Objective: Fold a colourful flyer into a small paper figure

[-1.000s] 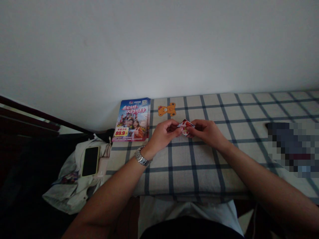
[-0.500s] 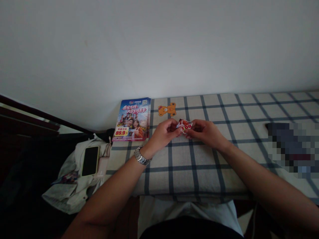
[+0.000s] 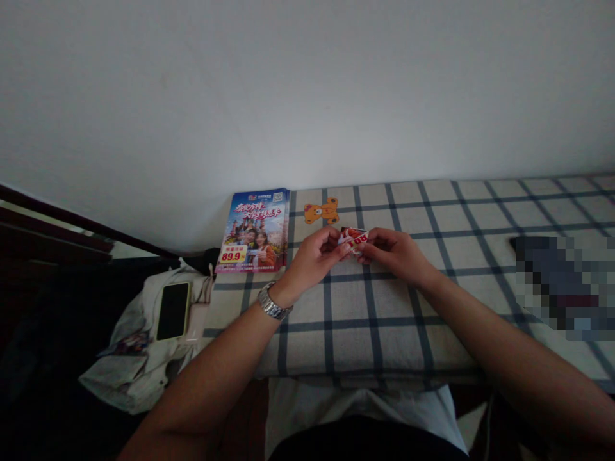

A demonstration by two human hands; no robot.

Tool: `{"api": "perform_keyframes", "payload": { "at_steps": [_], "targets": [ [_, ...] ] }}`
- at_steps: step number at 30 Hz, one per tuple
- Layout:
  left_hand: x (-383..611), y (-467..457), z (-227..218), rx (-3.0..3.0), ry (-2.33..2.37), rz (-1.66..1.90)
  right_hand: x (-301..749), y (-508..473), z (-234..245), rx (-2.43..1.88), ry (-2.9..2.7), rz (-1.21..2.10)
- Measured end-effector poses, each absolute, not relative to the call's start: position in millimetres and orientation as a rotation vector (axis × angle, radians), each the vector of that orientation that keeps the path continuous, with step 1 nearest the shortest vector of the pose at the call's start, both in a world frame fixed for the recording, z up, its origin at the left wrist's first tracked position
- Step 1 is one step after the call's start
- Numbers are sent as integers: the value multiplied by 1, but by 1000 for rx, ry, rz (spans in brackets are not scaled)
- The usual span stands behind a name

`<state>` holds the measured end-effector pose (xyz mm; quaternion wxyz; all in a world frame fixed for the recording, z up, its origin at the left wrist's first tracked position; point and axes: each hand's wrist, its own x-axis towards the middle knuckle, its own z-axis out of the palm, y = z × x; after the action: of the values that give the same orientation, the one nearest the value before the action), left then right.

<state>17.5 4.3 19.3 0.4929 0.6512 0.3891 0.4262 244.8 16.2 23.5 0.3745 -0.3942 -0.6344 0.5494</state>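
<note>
A small red and white printed packet [image 3: 353, 239] is held up between my two hands, above the checked cloth. My left hand [image 3: 317, 255], with a metal watch on its wrist, pinches the packet's left side. On the packet's right side, the thumb and fingers of my right hand [image 3: 394, 253] are closed. Part of the packet is hidden behind my fingertips. Just beyond my left hand, a flat orange teddy bear cutout [image 3: 321, 210] lies on the cloth.
A stack of printed flyers [image 3: 252, 230] lies at the table's left end. Lower left, a phone [image 3: 173, 311] rests on a pale bag [image 3: 139, 384]. A dark, pixelated object [image 3: 552, 272] lies on the checked tablecloth [image 3: 350, 349] at right. The wall [image 3: 307, 89] stands behind.
The packet has turned slightly between my fingers and looks flatter, showing more of its printed face. Both hands have barely moved and keep their grip.
</note>
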Motion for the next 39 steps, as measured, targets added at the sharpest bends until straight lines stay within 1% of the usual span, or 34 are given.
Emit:
{"api": "perform_keyframes", "payload": {
  "at_steps": [3, 10, 16, 26, 32, 39],
  "targets": [
    [18, 5, 18, 1597, 961, 1022, 246, 17, 20, -1011, -1645, 1346],
    [22, -4, 23, 1762, 1005, 923, 248, 16, 25, -1024, -1676, 1330],
    [21, -4, 26, 1772, 1004, 1081, 251, 15, 24, -1052, -1782, 1277],
    [19, -3, 25, 1741, 1017, 1069, 249, 10, 32, -1036, -1979, 1131],
    [19, -2, 25, 1736, 1020, 1100, 247, 11, 26, -1043, -1901, 1209],
    [20, -3, 25, 1810, 1025, 1106, 246, 12, 24, -1020, -1838, 1131]
  ]
}}
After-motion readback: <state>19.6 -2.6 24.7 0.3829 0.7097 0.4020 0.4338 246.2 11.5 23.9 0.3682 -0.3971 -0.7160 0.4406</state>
